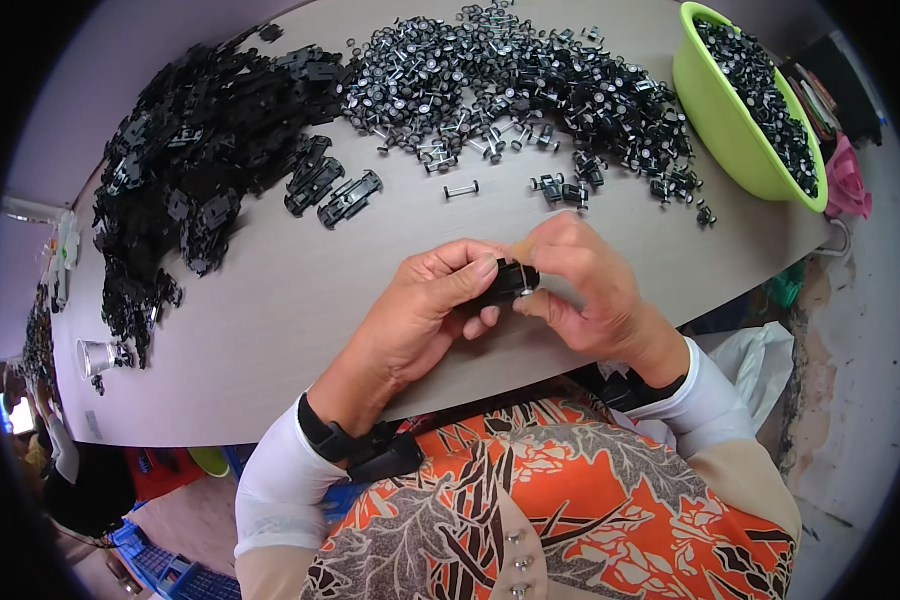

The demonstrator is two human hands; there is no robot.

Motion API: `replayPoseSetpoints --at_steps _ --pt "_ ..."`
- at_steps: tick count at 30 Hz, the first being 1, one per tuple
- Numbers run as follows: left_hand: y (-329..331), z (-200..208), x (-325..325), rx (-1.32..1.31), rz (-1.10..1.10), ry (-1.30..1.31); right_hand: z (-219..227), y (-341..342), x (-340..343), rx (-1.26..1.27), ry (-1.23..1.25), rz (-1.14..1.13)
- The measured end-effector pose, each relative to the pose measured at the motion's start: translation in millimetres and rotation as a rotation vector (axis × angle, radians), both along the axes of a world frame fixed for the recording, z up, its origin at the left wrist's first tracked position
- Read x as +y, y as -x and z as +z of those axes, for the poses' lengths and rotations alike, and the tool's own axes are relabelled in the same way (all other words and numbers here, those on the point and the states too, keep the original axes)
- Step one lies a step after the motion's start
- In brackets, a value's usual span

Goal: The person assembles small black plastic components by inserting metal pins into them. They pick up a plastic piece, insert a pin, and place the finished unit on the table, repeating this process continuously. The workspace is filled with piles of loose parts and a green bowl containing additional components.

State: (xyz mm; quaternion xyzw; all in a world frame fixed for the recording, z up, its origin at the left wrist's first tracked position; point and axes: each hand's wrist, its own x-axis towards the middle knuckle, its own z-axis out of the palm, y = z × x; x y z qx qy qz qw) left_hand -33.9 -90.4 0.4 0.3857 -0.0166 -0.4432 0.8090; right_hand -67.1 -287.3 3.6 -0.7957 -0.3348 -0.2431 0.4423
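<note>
My left hand (422, 305) is closed around a black plastic toy car chassis (504, 283), its thumb lying along the top. At the right end of that chassis, my right hand (592, 288) pinches a small wheel axle (526, 280) between thumb and fingers, touching the part. The fingers cover much of both pieces, so how far the axle is seated cannot be made out. Beyond my hands a single wheel axle (461, 190) lies on the table, with loose chassis (350, 198) to its left.
A heap of black chassis (200, 140) spreads over the table's (260, 320) left side. Wheel axles (440, 75) are piled at the back. A lime-green basin (715, 110) full of wheels stands far right. A clear cup (95, 357) lies near the left edge.
</note>
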Motion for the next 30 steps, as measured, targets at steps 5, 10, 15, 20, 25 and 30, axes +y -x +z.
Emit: replayPoseSetpoints --at_steps 5,10,15,20,25,30 --pt "1 4 -1 0.017 -0.039 -0.013 1 5 -4 0.03 0.008 -0.01" --pt "1 3 -2 -0.065 -0.022 -0.095 -1 10 3 0.091 0.045 -0.016" --pt "0 2 -3 -0.221 -0.031 -0.207 -1 14 9 0.109 0.043 -0.08" --pt "-4 7 -2 -0.148 0.078 -0.278 13 -1 -38 0.303 0.111 -0.248" --pt "-7 8 -4 -0.156 0.036 -0.251 8 -25 -52 0.168 0.377 -0.338" --pt "-8 8 -1 -0.02 0.04 -0.184 16 -12 -50 0.429 0.176 -0.351"
